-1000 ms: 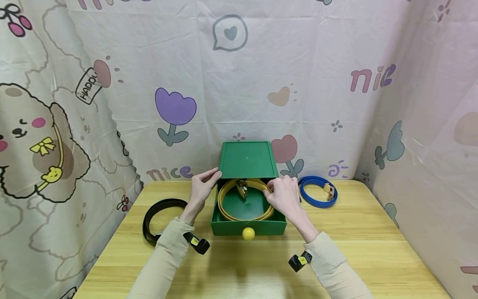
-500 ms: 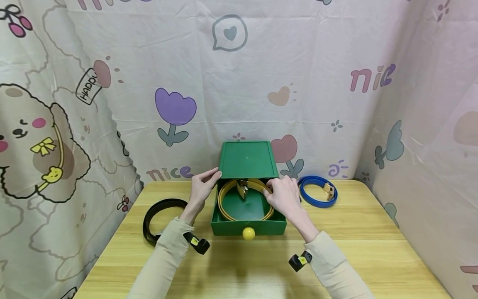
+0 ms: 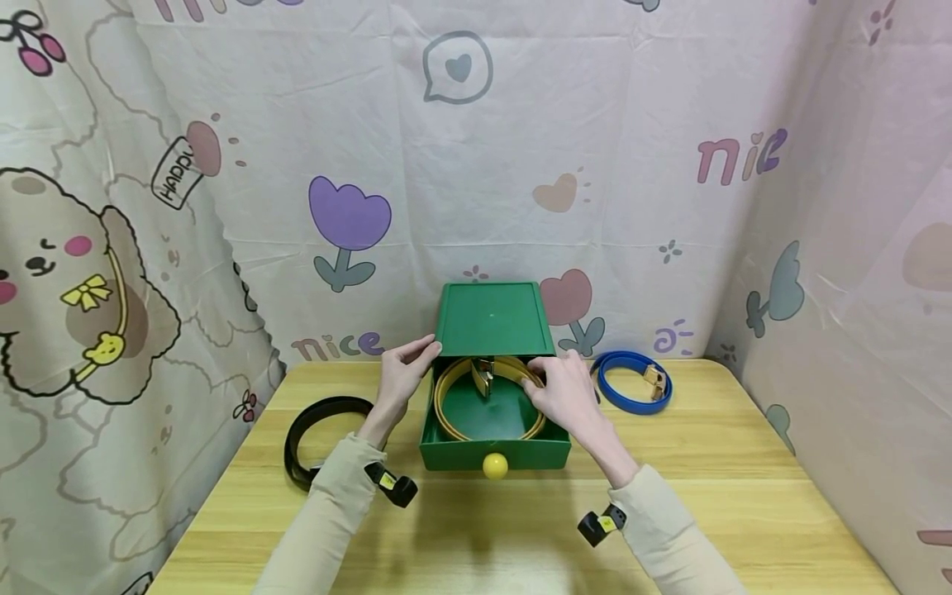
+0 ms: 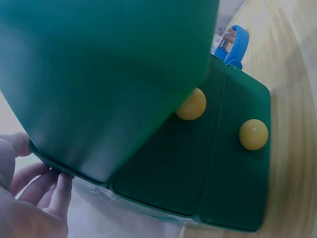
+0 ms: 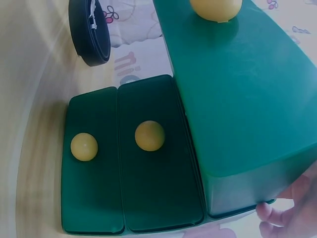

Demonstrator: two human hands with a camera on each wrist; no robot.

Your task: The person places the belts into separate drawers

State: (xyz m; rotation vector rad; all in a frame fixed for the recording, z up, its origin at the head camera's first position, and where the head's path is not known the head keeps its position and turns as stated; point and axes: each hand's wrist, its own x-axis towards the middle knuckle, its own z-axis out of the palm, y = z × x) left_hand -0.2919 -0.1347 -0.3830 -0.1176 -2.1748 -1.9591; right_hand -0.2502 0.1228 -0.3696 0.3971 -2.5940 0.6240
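Observation:
A green drawer cabinet [image 3: 494, 319] stands on the table with its top drawer [image 3: 468, 454] pulled out. Inside that drawer lies a coiled yellow belt [image 3: 440, 397] with a gold buckle [image 3: 483, 377]. My left hand [image 3: 400, 382] grips the cabinet's upper left front corner. In the left wrist view, the left fingers [image 4: 58, 196] lie along the cabinet's side. My right hand [image 3: 567, 392] reaches over the drawer's right side, thumb and index finger pinching the belt's right side. Other right fingertips [image 5: 267, 212] touch the cabinet's side in the right wrist view.
A coiled black belt [image 3: 297, 434] lies on the wooden table [image 3: 669, 529] at left, partly behind the left forearm. At right is a coiled blue belt [image 3: 632, 405] with a gold buckle. Two lower drawers with yellow knobs [image 5: 149, 136] are shut. Printed curtain [image 3: 476, 190] surrounds the table.
The yellow belt's coil shifted slightly in the drawer between the first frame and the later ones. My right hand moved very slightly; the left hand stayed on the cabinet corner.

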